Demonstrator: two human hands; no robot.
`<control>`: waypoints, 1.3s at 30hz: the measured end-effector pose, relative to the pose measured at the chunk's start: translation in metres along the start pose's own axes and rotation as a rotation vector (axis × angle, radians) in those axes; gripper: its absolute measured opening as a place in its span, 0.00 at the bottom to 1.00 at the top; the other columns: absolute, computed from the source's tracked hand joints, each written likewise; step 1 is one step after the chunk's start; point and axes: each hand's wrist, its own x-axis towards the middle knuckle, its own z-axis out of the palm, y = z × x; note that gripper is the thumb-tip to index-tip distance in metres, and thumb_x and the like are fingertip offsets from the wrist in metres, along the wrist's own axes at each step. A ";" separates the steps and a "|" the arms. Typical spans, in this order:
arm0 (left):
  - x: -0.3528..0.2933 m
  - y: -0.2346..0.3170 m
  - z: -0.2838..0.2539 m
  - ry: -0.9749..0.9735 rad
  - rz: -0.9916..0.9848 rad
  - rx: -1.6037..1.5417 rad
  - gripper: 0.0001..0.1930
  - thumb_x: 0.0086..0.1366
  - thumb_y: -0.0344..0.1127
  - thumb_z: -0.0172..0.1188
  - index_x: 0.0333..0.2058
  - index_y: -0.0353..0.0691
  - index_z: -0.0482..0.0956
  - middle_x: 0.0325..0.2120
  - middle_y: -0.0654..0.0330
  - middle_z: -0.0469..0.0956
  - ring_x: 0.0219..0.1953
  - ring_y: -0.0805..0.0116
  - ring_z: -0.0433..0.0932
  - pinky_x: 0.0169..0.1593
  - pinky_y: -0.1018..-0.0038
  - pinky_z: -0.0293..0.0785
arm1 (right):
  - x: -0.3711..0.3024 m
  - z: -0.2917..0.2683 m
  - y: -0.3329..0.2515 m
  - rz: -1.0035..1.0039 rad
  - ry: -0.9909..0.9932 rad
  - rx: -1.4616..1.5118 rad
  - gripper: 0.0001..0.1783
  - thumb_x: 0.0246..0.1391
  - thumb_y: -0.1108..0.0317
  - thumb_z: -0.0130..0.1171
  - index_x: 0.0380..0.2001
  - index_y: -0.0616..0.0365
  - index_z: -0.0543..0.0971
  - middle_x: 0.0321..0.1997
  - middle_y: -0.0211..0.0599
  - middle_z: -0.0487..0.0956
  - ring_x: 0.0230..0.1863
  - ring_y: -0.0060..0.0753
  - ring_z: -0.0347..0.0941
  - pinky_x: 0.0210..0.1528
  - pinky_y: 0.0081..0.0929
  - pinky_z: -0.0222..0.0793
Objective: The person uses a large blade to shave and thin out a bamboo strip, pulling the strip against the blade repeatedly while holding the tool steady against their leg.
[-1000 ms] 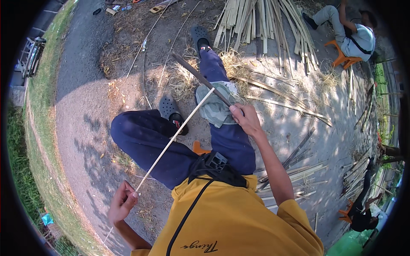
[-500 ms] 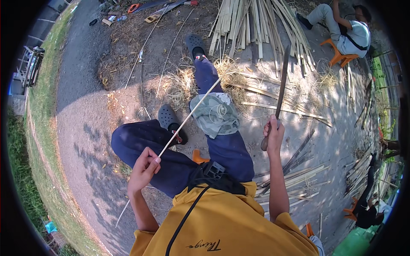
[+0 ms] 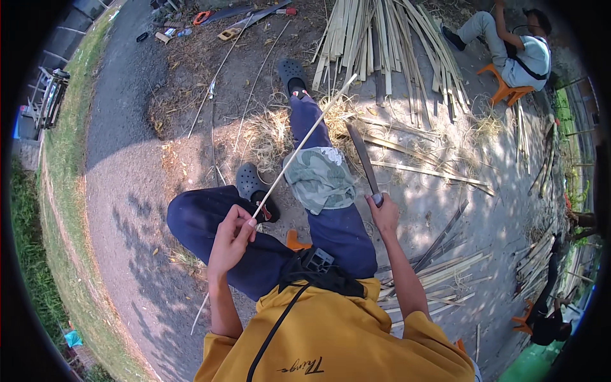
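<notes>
Between the thumb and fingers of my left hand (image 3: 234,237) is a long, thin, pale bamboo strip (image 3: 299,151). It slants up to the right across my leg, and its lower end trails past my left forearm. My right hand (image 3: 383,213) is closed round the handle of a long dark-bladed knife (image 3: 363,156). The blade points up and to the left, apart from the strip, with its tip near the shavings. A camouflage cloth (image 3: 320,181) covers my outstretched leg, under the strip. My other leg is bent at the left.
Curly shavings (image 3: 270,134) lie around my foot. A fan of split bamboo strips (image 3: 388,44) spreads ahead, and more strips (image 3: 439,277) lie at the right. Saws (image 3: 254,19) rest at the far left. One person (image 3: 509,48) sits on an orange stool (image 3: 503,86); another person (image 3: 548,325) is at lower right.
My right hand has come left and down, and the knife blade has swung from upright to leaning left. My left hand has moved slightly up and right with the strip.
</notes>
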 end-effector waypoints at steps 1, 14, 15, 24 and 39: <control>0.002 -0.011 0.002 -0.047 0.055 -0.009 0.08 0.80 0.36 0.56 0.41 0.41 0.68 0.23 0.69 0.71 0.18 0.85 0.61 0.21 0.83 0.54 | 0.003 0.014 0.009 0.043 -0.033 -0.041 0.37 0.56 0.31 0.67 0.37 0.61 0.83 0.29 0.54 0.85 0.36 0.65 0.84 0.41 0.57 0.76; 0.008 -0.007 0.024 -0.121 0.014 -0.002 0.06 0.76 0.26 0.60 0.39 0.34 0.72 0.26 0.65 0.76 0.28 0.81 0.72 0.31 0.79 0.69 | -0.012 0.112 0.135 0.043 -0.028 -0.090 0.29 0.51 0.51 0.75 0.45 0.64 0.80 0.43 0.62 0.84 0.46 0.67 0.82 0.49 0.58 0.77; 0.008 -0.006 0.024 -0.119 0.035 0.021 0.06 0.75 0.25 0.61 0.39 0.34 0.72 0.26 0.64 0.76 0.28 0.81 0.73 0.31 0.79 0.69 | -0.011 0.117 0.138 0.032 -0.026 -0.090 0.28 0.50 0.54 0.75 0.46 0.65 0.80 0.45 0.62 0.84 0.48 0.67 0.82 0.51 0.57 0.77; 0.005 -0.008 0.023 -0.099 0.117 0.088 0.06 0.75 0.25 0.61 0.39 0.32 0.71 0.25 0.63 0.76 0.28 0.79 0.74 0.32 0.77 0.71 | 0.007 0.129 0.155 0.047 -0.194 -0.035 0.30 0.49 0.61 0.72 0.54 0.64 0.78 0.52 0.58 0.83 0.54 0.64 0.81 0.58 0.53 0.77; -0.002 0.011 0.012 -0.050 0.245 0.312 0.06 0.70 0.26 0.64 0.38 0.32 0.75 0.25 0.53 0.79 0.27 0.60 0.81 0.35 0.67 0.76 | 0.043 -0.172 -0.094 -0.823 0.240 0.045 0.17 0.53 0.58 0.76 0.43 0.53 0.88 0.48 0.32 0.87 0.57 0.42 0.79 0.59 0.41 0.71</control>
